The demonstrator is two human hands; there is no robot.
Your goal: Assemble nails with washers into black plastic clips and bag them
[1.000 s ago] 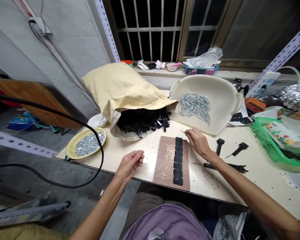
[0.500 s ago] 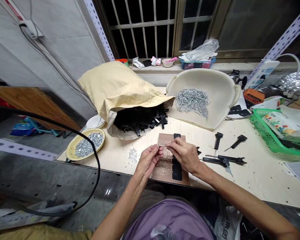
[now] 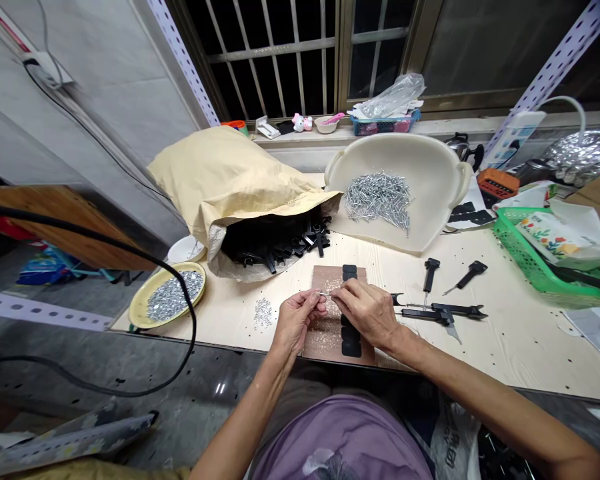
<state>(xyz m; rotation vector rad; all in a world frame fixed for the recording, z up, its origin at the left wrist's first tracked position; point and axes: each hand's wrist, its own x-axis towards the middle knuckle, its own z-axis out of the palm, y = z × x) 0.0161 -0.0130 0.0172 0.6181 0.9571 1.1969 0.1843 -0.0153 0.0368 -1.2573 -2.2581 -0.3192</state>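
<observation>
Over a brown board [image 3: 325, 275], a thin silvery screw [image 3: 325, 293] spans the small space between my two hands. My left hand [image 3: 295, 321] pinches one end between thumb and forefinger, its other fingers curled. The fingertips of my right hand [image 3: 369, 315] close on the other end; whether a tiny part sits there is too small to tell. Beneath my right hand runs a row of black pads [image 3: 351, 343] on the board. Tiny metal pieces [image 3: 263, 313] lie loose to the left of my left hand.
At left, a yellow bowl [image 3: 138, 312] holds small metal parts. A paper sack [image 3: 230, 163] spills black plastic pieces [image 3: 313, 237]. Behind stands a pale basin [image 3: 433, 193] of screws. Several black-handled tools [image 3: 457, 309] lie at right, near a green basket [image 3: 523, 270]. A black cable [image 3: 193, 327] loops at left.
The camera view has shifted slightly, so the whole bench sits a little further left in the picture. Both hands keep almost the same pinch on the screw.
</observation>
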